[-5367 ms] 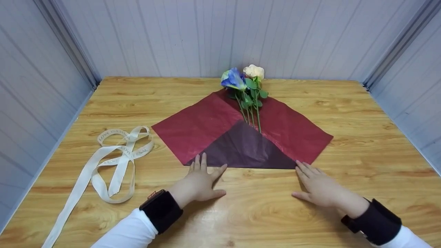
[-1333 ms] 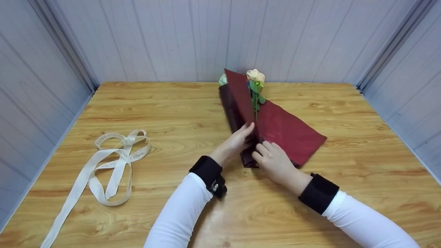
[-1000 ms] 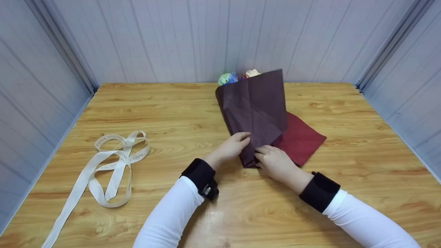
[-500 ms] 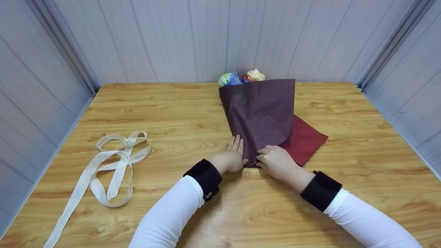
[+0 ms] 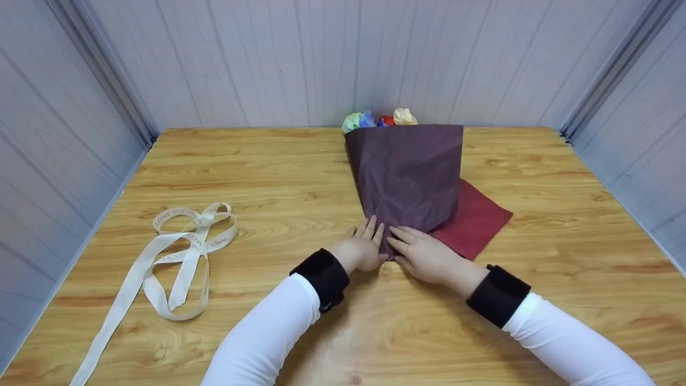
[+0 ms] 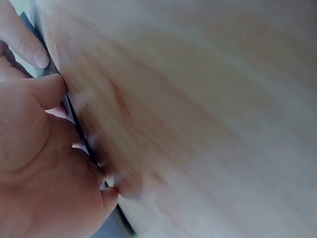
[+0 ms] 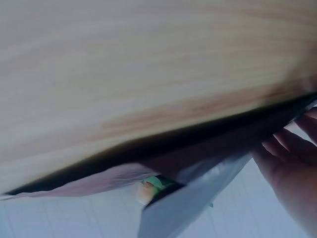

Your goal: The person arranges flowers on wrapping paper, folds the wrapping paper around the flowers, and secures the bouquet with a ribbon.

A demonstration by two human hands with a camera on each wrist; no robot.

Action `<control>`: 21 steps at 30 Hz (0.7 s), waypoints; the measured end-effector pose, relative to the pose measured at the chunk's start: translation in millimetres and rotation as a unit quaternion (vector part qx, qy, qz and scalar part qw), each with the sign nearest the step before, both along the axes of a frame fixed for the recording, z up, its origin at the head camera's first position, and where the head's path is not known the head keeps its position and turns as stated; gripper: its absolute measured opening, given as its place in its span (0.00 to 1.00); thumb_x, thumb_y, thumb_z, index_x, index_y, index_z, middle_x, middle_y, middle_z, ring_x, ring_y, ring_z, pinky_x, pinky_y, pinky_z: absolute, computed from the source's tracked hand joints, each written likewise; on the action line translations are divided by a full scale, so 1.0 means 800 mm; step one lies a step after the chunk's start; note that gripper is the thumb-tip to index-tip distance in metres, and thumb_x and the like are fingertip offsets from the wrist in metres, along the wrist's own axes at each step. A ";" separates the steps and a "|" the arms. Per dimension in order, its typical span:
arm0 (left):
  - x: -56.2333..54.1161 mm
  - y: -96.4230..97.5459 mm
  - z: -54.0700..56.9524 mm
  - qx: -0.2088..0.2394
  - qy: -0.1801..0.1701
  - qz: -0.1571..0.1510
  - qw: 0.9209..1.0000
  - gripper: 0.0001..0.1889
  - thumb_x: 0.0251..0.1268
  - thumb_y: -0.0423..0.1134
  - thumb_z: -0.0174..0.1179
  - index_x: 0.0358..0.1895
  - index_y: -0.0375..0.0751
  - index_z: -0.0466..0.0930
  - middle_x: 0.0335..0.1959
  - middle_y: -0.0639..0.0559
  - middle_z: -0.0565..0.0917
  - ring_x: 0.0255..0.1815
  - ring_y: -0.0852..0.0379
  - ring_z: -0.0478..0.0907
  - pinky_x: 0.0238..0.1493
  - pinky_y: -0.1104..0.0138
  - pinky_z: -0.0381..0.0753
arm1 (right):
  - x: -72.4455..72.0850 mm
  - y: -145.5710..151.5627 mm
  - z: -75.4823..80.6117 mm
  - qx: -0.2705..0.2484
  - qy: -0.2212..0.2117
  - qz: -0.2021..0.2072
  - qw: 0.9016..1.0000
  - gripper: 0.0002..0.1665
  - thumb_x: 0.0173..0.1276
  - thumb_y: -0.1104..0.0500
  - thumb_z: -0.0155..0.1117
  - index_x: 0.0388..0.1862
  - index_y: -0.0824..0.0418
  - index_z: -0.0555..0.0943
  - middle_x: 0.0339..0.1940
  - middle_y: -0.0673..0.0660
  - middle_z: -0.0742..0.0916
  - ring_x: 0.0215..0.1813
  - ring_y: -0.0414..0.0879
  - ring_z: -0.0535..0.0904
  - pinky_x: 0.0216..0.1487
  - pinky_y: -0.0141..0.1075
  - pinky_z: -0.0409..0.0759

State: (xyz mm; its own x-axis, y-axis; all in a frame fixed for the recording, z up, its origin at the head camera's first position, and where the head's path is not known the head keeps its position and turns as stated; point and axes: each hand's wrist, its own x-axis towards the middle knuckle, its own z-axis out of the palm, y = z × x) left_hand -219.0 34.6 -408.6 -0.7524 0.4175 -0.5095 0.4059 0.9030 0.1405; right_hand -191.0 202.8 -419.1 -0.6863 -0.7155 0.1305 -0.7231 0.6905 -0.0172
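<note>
A sheet of wrapping paper [image 5: 410, 171], dark purple outside and red inside, lies with its left part folded over the flower stems. Only the blooms [image 5: 353, 122] show above its top edge: pale green, blue, red and cream. My left hand [image 5: 363, 247] presses flat on the narrow lower end, fingers spread and straight. Beside it, my right hand [image 5: 426, 256] rests on the same lower end with its fingers extended. The unfolded red part [image 5: 477, 220] of the paper spreads out to the right. In the right wrist view, the paper's folded layers [image 7: 198, 168] stand slightly apart.
A white ribbon [image 5: 185, 241] printed with lettering lies in loose loops on the left of the wooden table [image 5: 257, 177], its tail running to the front edge. Pale panelled walls [image 5: 343, 59] close off the back and both sides.
The paper's left side has been folded rightward over the stems. My left hand has come down flat at the lower end. My right hand's curled fingers have straightened onto the paper.
</note>
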 end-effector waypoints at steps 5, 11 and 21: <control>0.011 0.003 0.007 -0.035 0.006 0.002 0.999 0.37 0.75 0.56 0.36 0.76 0.47 0.31 0.78 0.48 0.30 0.78 0.53 0.27 0.76 0.57 0.36 | -0.004 -0.002 0.003 -0.038 -0.007 -0.014 0.999 0.21 0.68 0.61 0.57 0.55 0.73 0.77 0.55 0.67 0.82 0.57 0.58 0.77 0.59 0.47 0.74; 0.034 -0.004 0.016 -0.049 0.024 -0.003 0.999 0.37 0.74 0.59 0.35 0.76 0.45 0.36 0.78 0.46 0.36 0.78 0.52 0.32 0.75 0.55 0.37 | -0.005 -0.005 0.000 -0.081 -0.005 0.004 0.997 0.14 0.64 0.64 0.61 0.45 0.72 0.82 0.49 0.65 0.85 0.52 0.57 0.80 0.54 0.46 0.77; 0.074 -0.020 0.022 -0.053 0.044 -0.034 0.997 0.40 0.70 0.64 0.40 0.76 0.43 0.43 0.77 0.44 0.44 0.78 0.48 0.38 0.75 0.51 0.40 | 0.003 -0.012 -0.005 -0.108 0.000 0.033 0.994 0.05 0.64 0.62 0.63 0.32 0.63 0.77 0.52 0.67 0.82 0.55 0.60 0.77 0.56 0.48 0.75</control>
